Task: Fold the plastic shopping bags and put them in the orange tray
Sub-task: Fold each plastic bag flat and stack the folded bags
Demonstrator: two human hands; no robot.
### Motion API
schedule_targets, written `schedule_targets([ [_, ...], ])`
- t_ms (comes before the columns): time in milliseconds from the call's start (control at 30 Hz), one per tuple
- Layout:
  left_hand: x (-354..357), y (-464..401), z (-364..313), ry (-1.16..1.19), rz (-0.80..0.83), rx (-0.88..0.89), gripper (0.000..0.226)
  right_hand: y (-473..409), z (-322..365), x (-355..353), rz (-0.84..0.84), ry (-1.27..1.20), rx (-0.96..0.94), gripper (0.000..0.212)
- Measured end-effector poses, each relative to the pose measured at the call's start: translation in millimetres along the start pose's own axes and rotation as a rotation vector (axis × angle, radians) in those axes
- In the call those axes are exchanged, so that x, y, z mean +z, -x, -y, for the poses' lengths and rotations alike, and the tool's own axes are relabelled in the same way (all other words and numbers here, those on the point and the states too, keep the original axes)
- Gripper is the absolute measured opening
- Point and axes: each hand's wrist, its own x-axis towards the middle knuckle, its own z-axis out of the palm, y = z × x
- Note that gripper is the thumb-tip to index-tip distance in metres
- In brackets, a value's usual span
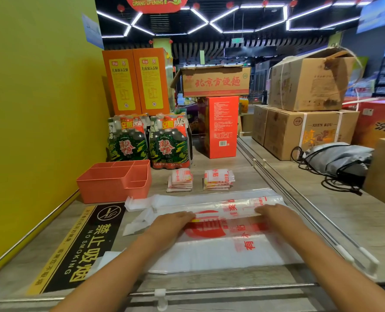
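Note:
A clear plastic shopping bag (pixel 229 248) with red print lies flat on the counter in front of me. Its far part is doubled over into a long strip. My left hand (pixel 171 221) rests on the fold's edge left of centre, fingers straight. My right hand (pixel 274 212) presses the same fold at the right, fingertips on the plastic. Two stacks of folded bags (pixel 179 180) (pixel 217 179) sit side by side beyond the bag. The orange tray (pixel 110 188), divided into compartments, stands at the left and holds nothing I can see.
Green bottle packs (pixel 149 140) and a red carton (pixel 220 127) stand behind the tray and stacks. A black no-smoking sign (pixel 83 246) lies at the left. Metal rails (pixel 299 199) edge the counter. Cardboard boxes (pixel 304 129) and a grey drawstring bag (pixel 340 161) occupy the right counter.

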Motion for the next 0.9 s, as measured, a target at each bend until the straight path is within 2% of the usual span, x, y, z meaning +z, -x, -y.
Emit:
schedule_targets([
  [67,-7,5,7,-0.021,-0.008,-0.019,0.043,-3,3,-8,0.07,0.233,0.016,0.031],
  [167,-13,9,14,-0.001,-0.023,-0.075,0.044,-2,19,-10,0.04,0.147,-0.038,0.054],
  [200,-13,10,13,0.003,-0.032,-0.073,0.046,-2,30,-8,0.052,0.116,-0.12,0.058],
  [267,-12,11,6,-0.004,-0.019,-0.047,0.053,0,42,-4,0.123,0.005,-0.254,0.048],
  [333,-14,14,4,-0.061,0.009,0.014,0.052,0,42,2,0.08,0.053,-0.384,0.039],
  [433,-28,22,19,-0.156,0.026,-0.054,0.041,-3,30,0,0.065,0.066,-0.185,0.042],
  [533,-39,28,47,-0.306,0.042,-0.075,0.044,-4,23,1,0.101,0.053,-0.096,0.043],
  [600,-44,35,54,-0.283,-0.022,-0.027,0.034,-6,25,5,0.088,0.051,-0.101,0.042],
  [667,-48,42,61,-0.487,-0.091,0.129,0.026,-6,27,5,0.08,0.062,-0.125,0.042],
  [800,-57,56,85,-0.501,-0.084,0.03,0.04,-7,27,6,0.088,0.107,-0.133,0.042],
  [900,-63,56,95,-0.558,-0.23,0.074,0.045,-9,26,8,0.087,0.123,-0.145,0.042],
])
